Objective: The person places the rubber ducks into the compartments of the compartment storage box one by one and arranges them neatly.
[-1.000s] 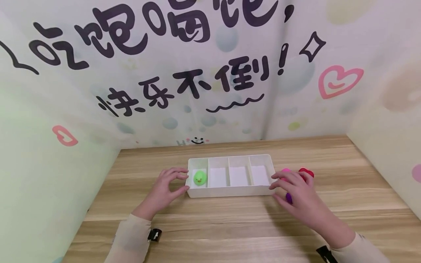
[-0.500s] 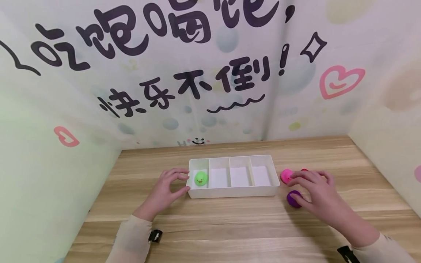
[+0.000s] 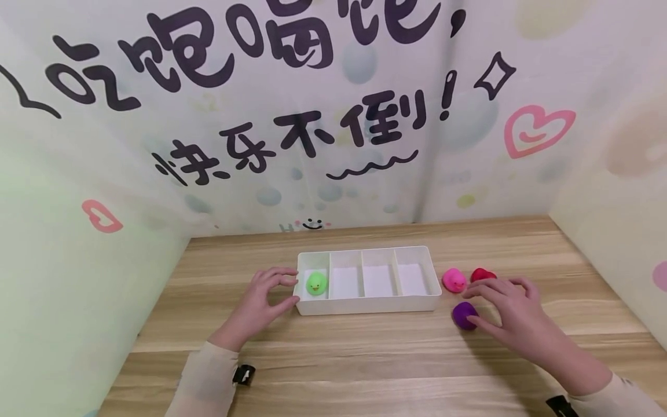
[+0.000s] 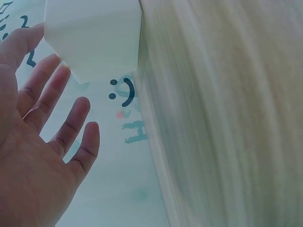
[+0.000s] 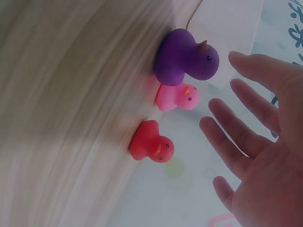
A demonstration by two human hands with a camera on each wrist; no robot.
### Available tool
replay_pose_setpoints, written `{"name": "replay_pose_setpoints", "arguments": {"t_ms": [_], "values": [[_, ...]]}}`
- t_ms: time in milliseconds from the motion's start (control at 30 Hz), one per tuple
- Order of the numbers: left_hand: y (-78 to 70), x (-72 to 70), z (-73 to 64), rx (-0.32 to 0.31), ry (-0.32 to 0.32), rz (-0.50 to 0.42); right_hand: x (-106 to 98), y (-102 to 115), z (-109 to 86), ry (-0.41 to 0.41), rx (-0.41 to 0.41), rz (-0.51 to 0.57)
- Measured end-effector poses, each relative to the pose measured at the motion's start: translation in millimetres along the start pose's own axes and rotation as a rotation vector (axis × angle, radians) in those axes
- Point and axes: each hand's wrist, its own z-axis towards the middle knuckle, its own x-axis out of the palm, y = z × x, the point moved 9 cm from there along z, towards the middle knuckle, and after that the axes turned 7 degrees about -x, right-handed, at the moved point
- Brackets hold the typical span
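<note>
My left hand (image 3: 266,298) touches the left end of a white divided box (image 3: 365,304) with thumb and fingertips. In the left wrist view, the fingers are spread against the box's end wall (image 4: 94,40). A green rubber duck (image 3: 316,283) sits in the leftmost compartment. My right hand (image 3: 518,315) hovers with fingers spread, holding nothing. Just by its thumb in the head view stands a purple rubber duck (image 3: 464,315); the right wrist view shows this purple duck (image 5: 182,56) apart from the fingers. Beyond are a pink rubber duck (image 3: 454,280) and a partly covered red rubber duck (image 3: 482,274).
The box and ducks stand on a wood-grain table (image 3: 365,370). A white printed backdrop (image 3: 312,133) rises behind the table, with further panels at left (image 3: 78,301) and right (image 3: 615,231).
My right hand has left the box's right end and moved right to the ducks, bringing the purple and pink ducks into fuller view. My left hand has stayed at the box.
</note>
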Motion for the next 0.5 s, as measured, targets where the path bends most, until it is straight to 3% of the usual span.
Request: {"name": "replay_pose_setpoints", "arguments": {"t_ms": [500], "values": [[-3.5, -1.8, -0.4, -0.004, 0.01, 0.011, 8.8, -2.0, -5.3, 0.056, -0.015, -0.026]]}}
